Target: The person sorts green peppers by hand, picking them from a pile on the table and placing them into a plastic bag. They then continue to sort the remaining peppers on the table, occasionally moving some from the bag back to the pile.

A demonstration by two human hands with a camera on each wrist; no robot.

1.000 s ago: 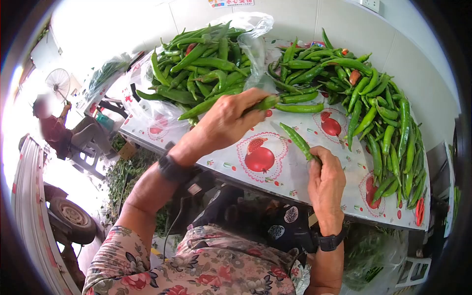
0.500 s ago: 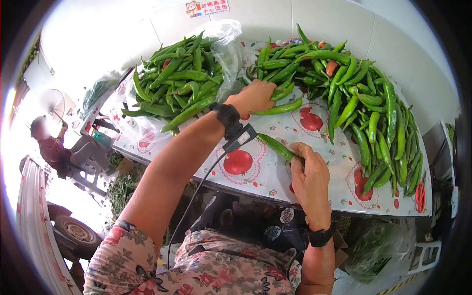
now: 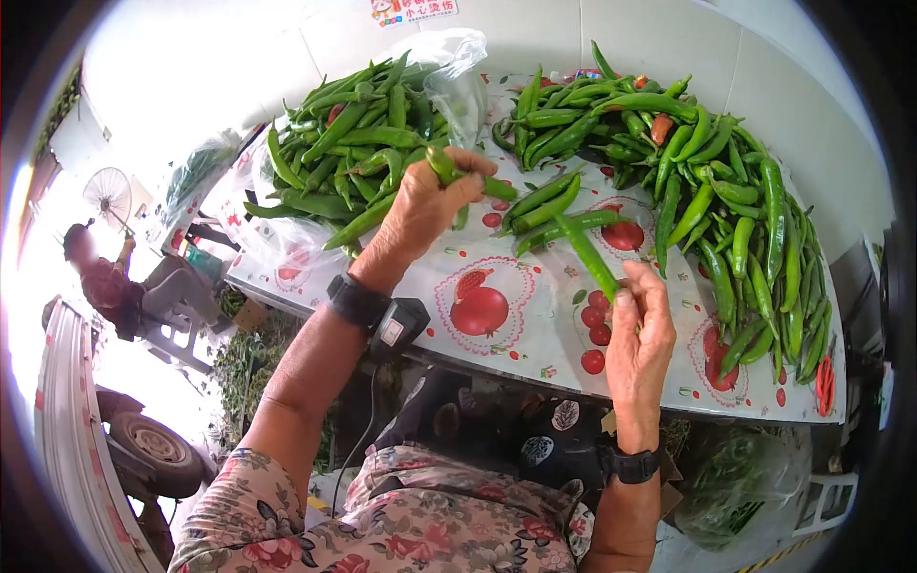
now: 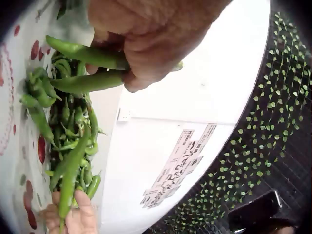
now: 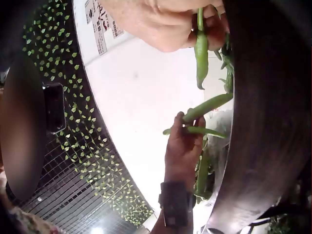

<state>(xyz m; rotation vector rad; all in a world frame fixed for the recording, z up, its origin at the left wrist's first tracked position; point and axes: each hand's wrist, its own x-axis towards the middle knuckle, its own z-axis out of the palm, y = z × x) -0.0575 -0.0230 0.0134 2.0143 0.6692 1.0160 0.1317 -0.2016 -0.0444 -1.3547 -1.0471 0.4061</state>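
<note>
Two green peppers [image 4: 90,83] are gripped by my left hand [image 3: 427,205], seen close in the left wrist view [image 4: 151,34]. It hovers over the table's middle, just right of the left pepper heap [image 3: 353,143]. My right hand [image 3: 642,334] pinches one long green pepper [image 3: 587,256] at its end between thumb and fingers, the tip pointing up and left. In the right wrist view that pepper [image 5: 201,53] hangs from the fingers. A few loose peppers [image 3: 546,205] lie on the patterned cloth [image 3: 478,358] between the hands and the back edge.
A large pile of green peppers [image 3: 745,210] curves along the table's back and right side. Clear plastic bag film [image 3: 458,91] surrounds the left heap. Red-handled scissors [image 3: 825,386] lie at the right edge. A seated person [image 3: 115,286] and a fan [image 3: 107,191] are far left.
My left hand has lifted from the loose peppers and drawn back left, peppers now in its grip. My right hand still holds its pepper, a little further right in view.
</note>
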